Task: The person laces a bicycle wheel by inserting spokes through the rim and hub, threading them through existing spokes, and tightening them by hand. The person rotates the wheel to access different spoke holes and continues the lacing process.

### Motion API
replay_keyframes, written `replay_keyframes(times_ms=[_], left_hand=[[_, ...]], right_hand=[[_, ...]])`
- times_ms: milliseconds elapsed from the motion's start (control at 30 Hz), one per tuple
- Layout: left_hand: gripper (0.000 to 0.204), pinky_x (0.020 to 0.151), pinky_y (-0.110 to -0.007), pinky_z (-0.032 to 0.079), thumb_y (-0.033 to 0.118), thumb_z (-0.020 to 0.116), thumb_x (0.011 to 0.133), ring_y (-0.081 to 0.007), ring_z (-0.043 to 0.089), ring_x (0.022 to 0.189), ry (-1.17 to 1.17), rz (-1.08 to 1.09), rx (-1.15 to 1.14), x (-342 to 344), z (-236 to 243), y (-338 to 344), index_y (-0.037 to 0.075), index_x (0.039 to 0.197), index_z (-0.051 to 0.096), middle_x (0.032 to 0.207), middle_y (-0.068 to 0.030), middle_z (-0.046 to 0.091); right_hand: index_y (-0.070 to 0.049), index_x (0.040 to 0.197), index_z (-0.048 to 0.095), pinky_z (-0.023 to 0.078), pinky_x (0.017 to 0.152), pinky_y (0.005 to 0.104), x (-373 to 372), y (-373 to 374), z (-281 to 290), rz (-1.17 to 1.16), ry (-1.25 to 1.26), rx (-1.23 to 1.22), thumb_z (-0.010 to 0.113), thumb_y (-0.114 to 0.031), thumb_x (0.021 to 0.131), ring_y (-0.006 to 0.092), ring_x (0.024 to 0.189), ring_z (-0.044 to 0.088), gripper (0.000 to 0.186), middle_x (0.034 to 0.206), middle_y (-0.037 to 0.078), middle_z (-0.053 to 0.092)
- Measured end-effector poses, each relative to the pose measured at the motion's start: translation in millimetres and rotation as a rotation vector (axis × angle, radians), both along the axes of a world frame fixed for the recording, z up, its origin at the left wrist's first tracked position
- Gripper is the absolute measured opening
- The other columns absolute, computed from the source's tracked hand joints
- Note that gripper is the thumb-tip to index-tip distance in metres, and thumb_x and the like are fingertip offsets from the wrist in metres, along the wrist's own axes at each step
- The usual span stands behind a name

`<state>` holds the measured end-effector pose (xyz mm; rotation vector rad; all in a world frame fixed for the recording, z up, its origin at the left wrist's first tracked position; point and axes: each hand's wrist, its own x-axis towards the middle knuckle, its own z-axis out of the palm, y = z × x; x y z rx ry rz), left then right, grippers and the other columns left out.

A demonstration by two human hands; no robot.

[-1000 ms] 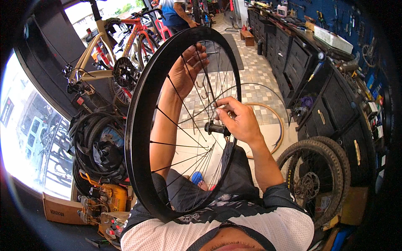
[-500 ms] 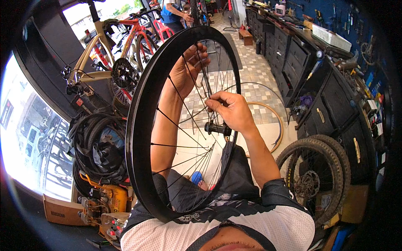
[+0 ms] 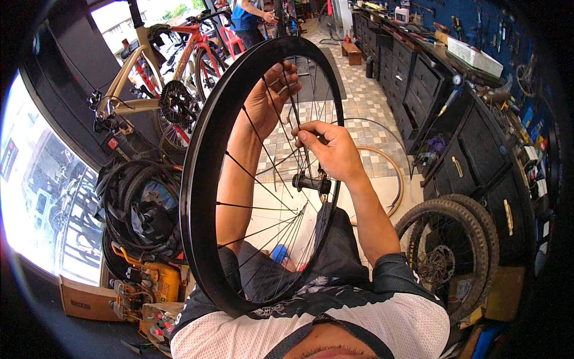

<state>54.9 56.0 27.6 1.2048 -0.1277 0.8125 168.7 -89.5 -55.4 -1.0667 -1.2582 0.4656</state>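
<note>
A black deep-rimmed bicycle wheel [image 3: 200, 179] stands tilted over my lap, with spokes laced to a black hub [image 3: 311, 183]; some spokes hang at loose angles. Behind the spokes, my left hand [image 3: 269, 102] reaches up to the inside of the upper rim, fingers loosely curled and apart against the spokes. My right hand [image 3: 326, 149] is closed in a pinch on a black spoke [image 3: 298, 113], above the hub.
Bicycles [image 3: 134, 78] and coiled tires [image 3: 131, 209] stand left, above a yellow compressor [image 3: 161, 281]. Black drawers [image 3: 454, 149], two knobby wheels [image 3: 448, 215] and a cluttered bench are right. A tan-sided hoop [image 3: 391, 161] lies on the floor. A co-worker [image 3: 245, 21] stands behind.
My right hand has moved up and slightly left, away from the hub along the spoke. My left hand stays about where it was. The co-worker's arm has risen.
</note>
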Motion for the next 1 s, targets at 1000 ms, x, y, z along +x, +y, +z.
replay_keyframes(times_ms=[1000], left_hand=[[0.057, 0.107, -0.041, 0.047, 0.039, 0.060, 0.105, -0.0253, 0.063, 0.121, 0.000, 0.249, 0.403, -47.0, -7.8, -16.2, -0.001, 0.144, 0.058, 0.140, -0.0167, 0.064]], right_hand=[[-0.005, 0.108, 0.067, 0.057, 0.069, 0.0456, -39.4, 1.3, 25.4, -0.356, -0.349, 0.186, 0.066, -0.019, 0.100, 0.0373, 0.078, 0.075, 0.015, 0.087, 0.016, 0.076]])
